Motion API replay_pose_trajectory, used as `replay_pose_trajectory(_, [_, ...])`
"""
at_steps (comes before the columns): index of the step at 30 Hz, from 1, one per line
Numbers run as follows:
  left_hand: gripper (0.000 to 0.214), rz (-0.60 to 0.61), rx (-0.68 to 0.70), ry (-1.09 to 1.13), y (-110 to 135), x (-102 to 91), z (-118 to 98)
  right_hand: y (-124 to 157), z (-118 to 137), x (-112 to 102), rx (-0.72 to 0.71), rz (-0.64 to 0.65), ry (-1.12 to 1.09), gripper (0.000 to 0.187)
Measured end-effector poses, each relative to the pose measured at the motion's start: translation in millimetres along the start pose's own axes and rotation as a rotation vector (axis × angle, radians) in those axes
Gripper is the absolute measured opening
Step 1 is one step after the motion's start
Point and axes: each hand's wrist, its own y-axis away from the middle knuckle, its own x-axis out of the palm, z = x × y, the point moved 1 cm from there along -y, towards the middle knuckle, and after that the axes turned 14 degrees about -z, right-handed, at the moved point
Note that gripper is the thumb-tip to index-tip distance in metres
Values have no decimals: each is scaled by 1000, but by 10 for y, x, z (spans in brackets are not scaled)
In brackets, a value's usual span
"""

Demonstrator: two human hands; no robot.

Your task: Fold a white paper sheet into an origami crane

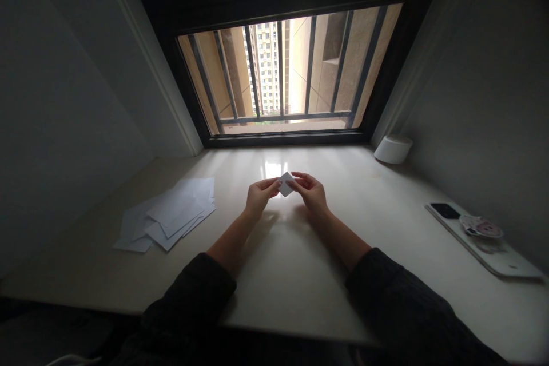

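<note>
Between my two hands, a small folded square of white paper [286, 185] is held up with one corner pointing upward, like a diamond. My left hand [259, 194] pinches its left corner between thumb and fingers. On the opposite side, my right hand [312, 191] grips the right corner, thumb on the near face and fingers behind. Both hands are above the pale windowsill surface, in the middle of the view. The back of the paper and the fingertips behind it are hidden.
A loose pile of white paper sheets [171, 211] lies to the left. On the right rests a phone [484, 240] in a pale case with a round cartoon grip. A white cylindrical object [393, 149] stands in the back right corner. Ahead is a dark-framed window [283, 140] with bars outside.
</note>
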Motion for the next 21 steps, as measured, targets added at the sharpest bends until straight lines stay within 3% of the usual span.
replay_pose_trajectory(6, [45, 86, 1, -52, -11, -23, 8, 4, 7, -2, 2, 4, -15, 44])
replay_pose_trajectory(21, [44, 51, 7, -31, -11, -3, 32, -1, 5, 11, -2, -9, -27, 42])
